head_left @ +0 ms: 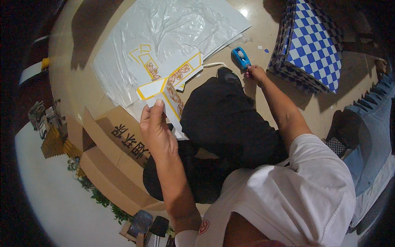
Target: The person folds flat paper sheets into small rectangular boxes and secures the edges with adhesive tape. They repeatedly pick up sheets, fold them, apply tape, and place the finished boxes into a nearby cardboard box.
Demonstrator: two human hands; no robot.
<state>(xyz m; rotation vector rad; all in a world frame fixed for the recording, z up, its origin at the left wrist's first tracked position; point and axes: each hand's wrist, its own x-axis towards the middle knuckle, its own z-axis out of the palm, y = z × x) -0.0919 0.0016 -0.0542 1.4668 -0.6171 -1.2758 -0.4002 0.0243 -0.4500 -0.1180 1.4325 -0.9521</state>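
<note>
My left hand (158, 129) pinches a partly folded card box (157, 89) between thumb and fingers, above my bent black-clad leg. The box is white with yellow edges and brown printed patterns, and its panels stick out at angles. Off to the far right, my right hand (258, 75) reaches out to a blue tape dispenser (240, 58) on the floor. Its fingers are closed on the dispenser's near end; whether a strip of tape is between them is too small to tell. Beyond the box lies another white card piece with yellow edging (147, 59).
White sheets (228, 35) under crumpled clear plastic (164, 29) cover the floor ahead. A stack of blue-and-white checked card (314, 49) stands at right. An open brown carton (111, 156) is at left, with green leaves (105, 201) beside it. Blue-grey fabric (372, 127) hangs at far right.
</note>
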